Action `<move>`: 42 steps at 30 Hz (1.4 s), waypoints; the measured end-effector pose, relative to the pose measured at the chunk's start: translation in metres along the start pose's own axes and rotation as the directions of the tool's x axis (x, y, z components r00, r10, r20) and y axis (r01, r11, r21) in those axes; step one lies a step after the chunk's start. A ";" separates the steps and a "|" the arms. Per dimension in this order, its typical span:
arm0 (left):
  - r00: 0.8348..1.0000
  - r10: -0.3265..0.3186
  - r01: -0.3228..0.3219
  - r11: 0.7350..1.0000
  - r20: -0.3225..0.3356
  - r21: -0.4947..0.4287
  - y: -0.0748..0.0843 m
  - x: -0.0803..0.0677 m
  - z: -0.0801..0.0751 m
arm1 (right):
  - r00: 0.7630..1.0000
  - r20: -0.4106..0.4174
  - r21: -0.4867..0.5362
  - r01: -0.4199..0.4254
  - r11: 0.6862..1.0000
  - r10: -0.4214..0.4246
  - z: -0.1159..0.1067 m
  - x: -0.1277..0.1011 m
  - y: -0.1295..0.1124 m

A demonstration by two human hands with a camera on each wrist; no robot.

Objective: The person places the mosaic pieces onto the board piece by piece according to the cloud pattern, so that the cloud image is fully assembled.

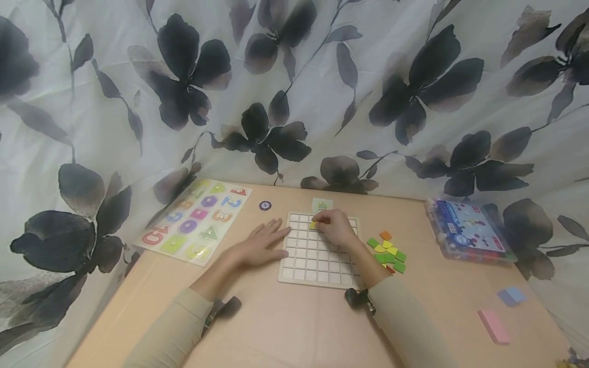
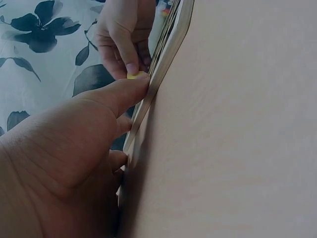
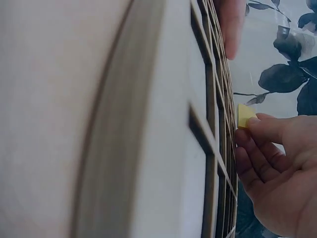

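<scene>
both sleeves (image 1: 184,322) are sitting closest to the lens, forearms reaching up the table (image 1: 285,327). right hand (image 1: 338,227) fingertips are pinching a small yellow tile (image 3: 244,115), holding it over a cell in the upper rows of the wooden grid board (image 1: 317,255), just above or touching the cell; can't tell which. left hand (image 1: 259,245) is lying flat with fingers straight and a bit spread, tips touching the board's left edge, holding nothing. moving outward: loose pile of green, yellow and orange tiles (image 1: 388,251) is sitting just right of the board; a small card (image 1: 322,205) is lying just past its far edge, a round dark token (image 1: 265,205) to the card's left. number puzzle board (image 1: 198,221) is resting far left, plastic box (image 1: 469,231) far right, pink block (image 1: 494,326) and blue block (image 1: 512,296) near the right front corner.
</scene>
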State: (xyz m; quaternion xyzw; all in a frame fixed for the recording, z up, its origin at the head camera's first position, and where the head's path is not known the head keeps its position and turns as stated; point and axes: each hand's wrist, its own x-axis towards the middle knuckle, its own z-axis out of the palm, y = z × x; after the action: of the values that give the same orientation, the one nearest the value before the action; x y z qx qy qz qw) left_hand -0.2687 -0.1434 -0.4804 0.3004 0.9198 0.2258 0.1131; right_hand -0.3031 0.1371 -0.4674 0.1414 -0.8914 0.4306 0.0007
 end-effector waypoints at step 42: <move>1.000 -0.005 0.005 1.000 -0.001 0.015 -0.004 0.001 0.003 | 0.994 -0.072 -0.118 0.069 0.991 -0.078 -0.039 -0.023 -0.016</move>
State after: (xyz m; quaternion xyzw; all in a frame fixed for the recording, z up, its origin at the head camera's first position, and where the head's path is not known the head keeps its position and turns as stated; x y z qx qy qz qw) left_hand -0.2701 -0.1447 -0.4845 0.2990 0.9221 0.2189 0.1110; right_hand -0.2811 0.1630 -0.4335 0.1572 -0.9084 0.3830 0.0590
